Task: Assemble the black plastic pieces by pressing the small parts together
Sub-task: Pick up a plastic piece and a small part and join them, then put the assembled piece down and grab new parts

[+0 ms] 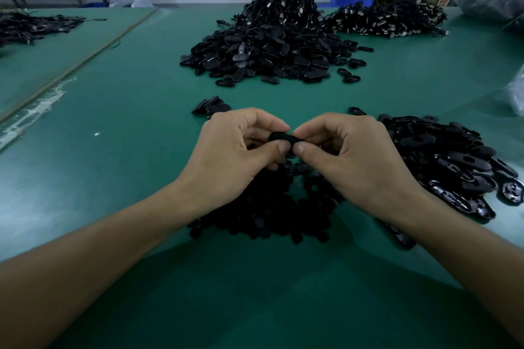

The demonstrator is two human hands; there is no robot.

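Black plastic piece (284, 138): one, held above the bench (127, 110) at centre. It is pinched at both ends, with the left hand (235, 156) and right hand (354, 161) each closing a curled thumb-and-fingertip grip on it. Thumb tips nearly touch.

Directly beneath the hands lies one heap of small parts (269, 207). One heap of glossy shells (453, 167) sits at 3 o'clock, just beside the right wrist. A small cluster (211, 106) lies at 11 o'clock near the left knuckles.

Bare bench lies open at 9 o'clock and at 6 o'clock between the forearms.

Well apart are one large heap (263, 48) at 12 o'clock, one cable heap (385, 20) at 1 o'clock, and one low heap (28, 27) at 10 o'clock. A seam strip (85, 61) runs diagonally on the left. Heaps total five; the pieces within them are too many to count.
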